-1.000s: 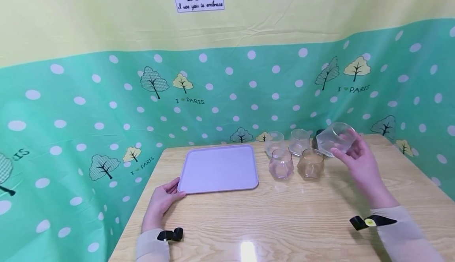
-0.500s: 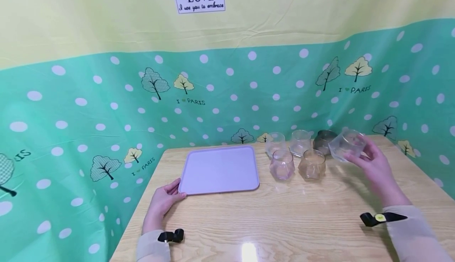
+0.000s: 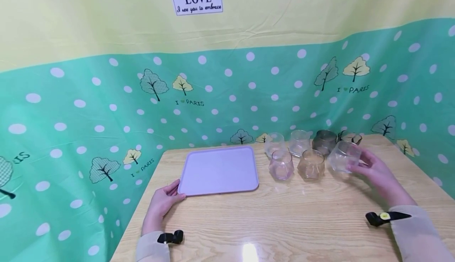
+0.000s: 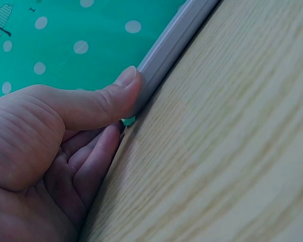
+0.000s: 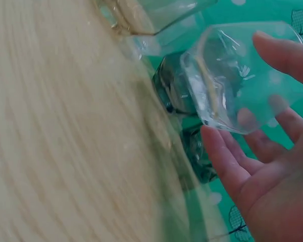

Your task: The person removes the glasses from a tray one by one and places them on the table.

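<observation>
My right hand (image 3: 375,171) holds a clear faceted glass (image 3: 344,157) at the right end of a group of glasses. In the right wrist view the thumb lies along one side of the held glass (image 5: 242,75) and the fingers are on the other, its base toward the tabletop. A dark grey glass (image 3: 324,141) and another dark-rimmed one (image 3: 350,137) stand just behind it. At the far left, my left hand (image 3: 164,201) grips the near left corner of a lilac tray (image 3: 218,171). Its thumb presses the tray's edge (image 4: 166,45), with the fingers curled beside the corner.
An amber glass (image 3: 311,165) and a pinkish glass (image 3: 281,166) stand in the front row. Two clear glasses, one at the left (image 3: 274,143) and one beside it (image 3: 299,143), are behind them. A patterned curtain (image 3: 227,96) hangs along the wooden table's (image 3: 220,226) back edge.
My right hand has carried the clear glass rightward, then lowered it toward the table and turned it more upright. Dark glasses behind it have come into view. The left hand stays on the tray.
</observation>
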Action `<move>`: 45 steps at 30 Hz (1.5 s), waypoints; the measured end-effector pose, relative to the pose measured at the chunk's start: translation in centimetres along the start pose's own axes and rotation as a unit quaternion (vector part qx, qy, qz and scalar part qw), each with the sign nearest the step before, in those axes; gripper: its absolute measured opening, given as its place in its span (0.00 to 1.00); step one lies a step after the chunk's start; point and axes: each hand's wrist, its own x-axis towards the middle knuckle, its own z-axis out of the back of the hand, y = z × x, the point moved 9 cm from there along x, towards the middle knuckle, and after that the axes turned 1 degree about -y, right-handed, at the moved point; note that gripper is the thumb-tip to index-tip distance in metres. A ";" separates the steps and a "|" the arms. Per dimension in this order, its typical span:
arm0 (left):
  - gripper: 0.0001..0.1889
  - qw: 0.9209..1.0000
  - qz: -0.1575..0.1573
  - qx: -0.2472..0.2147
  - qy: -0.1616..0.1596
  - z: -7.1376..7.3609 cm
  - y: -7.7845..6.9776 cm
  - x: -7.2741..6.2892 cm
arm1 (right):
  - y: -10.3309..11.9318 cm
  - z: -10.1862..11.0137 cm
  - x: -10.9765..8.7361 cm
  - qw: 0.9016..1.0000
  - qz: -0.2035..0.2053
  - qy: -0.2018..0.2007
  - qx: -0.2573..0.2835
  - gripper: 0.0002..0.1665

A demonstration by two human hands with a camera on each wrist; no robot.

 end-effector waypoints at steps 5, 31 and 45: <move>0.39 1.000 -0.002 -0.010 0.004 -0.2 -0.1 -0.2 | -1.1 -0.3 -0.1 0.999 -0.011 0.036 0.003 0.54; 0.40 1.000 -0.006 0.004 -0.002 -0.1 0.3 -0.1 | -2.0 -0.6 -0.2 0.995 0.026 0.084 0.036 0.52; 0.40 1.000 -0.008 -0.006 -0.002 0.0 0.2 0.0 | -2.1 -1.0 -0.2 0.995 0.034 0.087 0.019 0.53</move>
